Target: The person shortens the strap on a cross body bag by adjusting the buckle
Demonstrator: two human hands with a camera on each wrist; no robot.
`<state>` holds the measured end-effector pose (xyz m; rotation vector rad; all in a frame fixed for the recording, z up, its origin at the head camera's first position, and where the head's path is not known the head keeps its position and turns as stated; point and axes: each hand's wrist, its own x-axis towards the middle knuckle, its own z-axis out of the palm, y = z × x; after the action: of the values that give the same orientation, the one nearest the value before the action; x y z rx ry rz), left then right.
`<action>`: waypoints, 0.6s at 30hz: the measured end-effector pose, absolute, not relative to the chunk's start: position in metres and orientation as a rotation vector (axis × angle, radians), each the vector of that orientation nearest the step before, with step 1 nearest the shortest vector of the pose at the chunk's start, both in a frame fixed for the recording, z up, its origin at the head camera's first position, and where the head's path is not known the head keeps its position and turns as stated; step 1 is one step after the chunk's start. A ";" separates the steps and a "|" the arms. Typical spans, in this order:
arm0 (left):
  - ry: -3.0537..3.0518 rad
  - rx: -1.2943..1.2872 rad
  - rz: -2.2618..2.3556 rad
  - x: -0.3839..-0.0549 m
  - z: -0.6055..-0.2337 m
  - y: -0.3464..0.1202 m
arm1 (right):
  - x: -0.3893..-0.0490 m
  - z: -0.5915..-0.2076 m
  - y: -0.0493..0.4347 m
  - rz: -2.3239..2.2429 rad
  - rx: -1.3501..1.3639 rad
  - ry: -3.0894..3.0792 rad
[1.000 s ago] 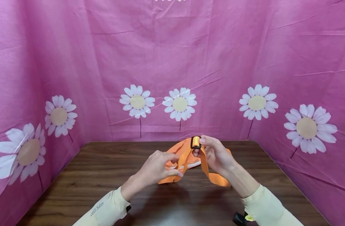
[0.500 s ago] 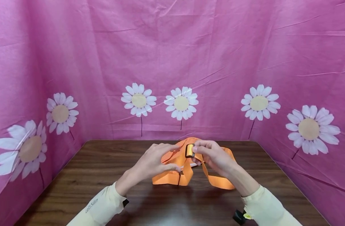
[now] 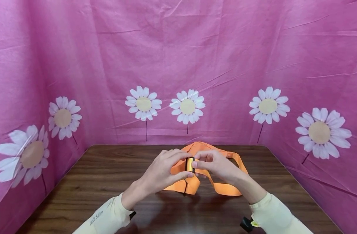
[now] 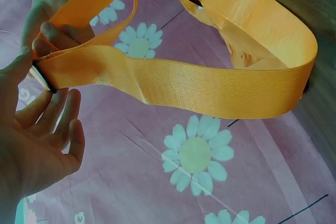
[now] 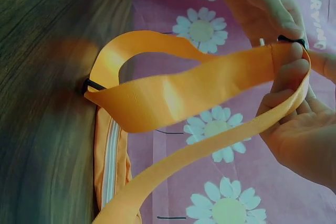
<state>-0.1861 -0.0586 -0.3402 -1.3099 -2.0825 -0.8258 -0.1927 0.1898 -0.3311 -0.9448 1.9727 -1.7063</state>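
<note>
An orange bag (image 3: 198, 148) with a wide orange strap (image 3: 227, 189) lies at the table's far side. A black strap slider buckle (image 3: 190, 164), threaded with the webbing, is raised in front of it. My left hand (image 3: 163, 167) holds the buckle's ends between thumb and fingers. My right hand (image 3: 220, 166) pinches the buckle's right side and the webbing, thumb in front and fingers behind. In the left wrist view the strap (image 4: 210, 87) makes a big loop from the buckle (image 4: 43, 77). A white zipper (image 5: 111, 156) shows on the bag in the right wrist view.
A second black strap fitting (image 5: 93, 85) sits lower on the strap, near the brown wood table (image 3: 108, 175). A pink curtain (image 3: 225, 65) with white daisies encloses the back and sides. A black object (image 3: 247, 224) is beside the right sleeve.
The buckle has come down and left with my right hand. My left hand, earlier beside the strap, now grips the buckle too. The strap's lower loops have dropped and spread slightly.
</note>
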 end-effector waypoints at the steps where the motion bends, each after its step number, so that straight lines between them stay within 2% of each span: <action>1: -2.081 -1.309 -0.827 -0.186 -0.340 -0.059 | -0.193 -0.331 0.191 -1.701 -0.937 1.958; 18: -2.088 -1.338 -0.877 -0.189 -0.340 -0.060 | -0.197 -0.330 0.201 -1.672 -0.823 2.047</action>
<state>-0.1891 -0.0599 -0.3398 -1.3383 -2.0881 -0.8770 -0.1972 0.2008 -0.3302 -0.8227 2.0472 -1.6723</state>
